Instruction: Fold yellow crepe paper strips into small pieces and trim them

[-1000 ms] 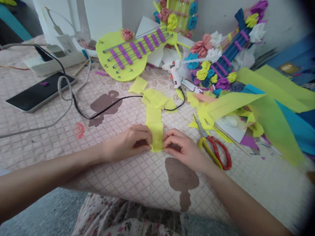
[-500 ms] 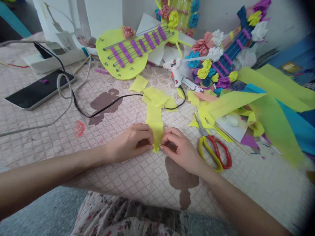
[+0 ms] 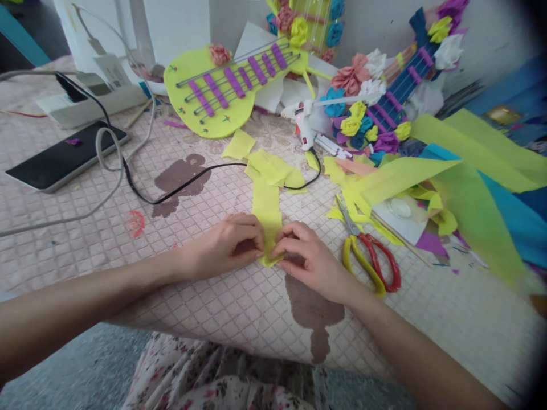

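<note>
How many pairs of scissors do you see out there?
1: the red-and-yellow-handled scissors lie on the patterned cloth, right of the right hand. More could be hidden under the loose paper.

The strip (image 3: 266, 205) is coloured yellow. The cloth (image 3: 213, 196) is latticed with diamonds over pale pink and patched in brown; the scissors (image 3: 355, 230) are handled in red and yellow.

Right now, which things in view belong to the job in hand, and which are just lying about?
Likely the job's:
yellow paper strip, at the fingertips of left hand and right hand
scissors, untouched
glue gun, untouched

Apparently just lying about:
phone
power strip
yellow toy guitar
</note>
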The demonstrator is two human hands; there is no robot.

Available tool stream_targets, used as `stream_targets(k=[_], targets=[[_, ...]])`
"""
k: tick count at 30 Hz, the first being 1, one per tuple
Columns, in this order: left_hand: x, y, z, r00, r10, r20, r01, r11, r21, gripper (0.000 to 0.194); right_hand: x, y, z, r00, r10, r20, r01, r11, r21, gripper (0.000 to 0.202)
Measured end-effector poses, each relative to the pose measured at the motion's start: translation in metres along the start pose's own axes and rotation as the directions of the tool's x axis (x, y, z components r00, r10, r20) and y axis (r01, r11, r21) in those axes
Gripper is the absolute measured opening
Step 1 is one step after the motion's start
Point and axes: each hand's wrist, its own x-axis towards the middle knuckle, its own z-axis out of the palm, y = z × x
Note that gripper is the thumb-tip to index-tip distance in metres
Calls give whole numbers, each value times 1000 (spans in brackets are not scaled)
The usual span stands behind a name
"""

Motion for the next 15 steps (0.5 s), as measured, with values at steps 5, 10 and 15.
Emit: stream_targets(k=[5, 10, 15], targets=[[-3, 0, -9, 986, 48, 162, -52, 999, 17, 8, -1, 2, -4, 998, -46, 53, 45, 999, 3, 10], [-4, -2, -9, 985, 35, 172, -37, 999, 13, 8, -2, 5, -7, 997, -43, 71, 41, 999, 20, 7], [-3, -4, -8, 991, 46, 127, -42, 999, -30, 6, -2, 5, -7, 998, -44, 44, 43, 999, 27, 9]])
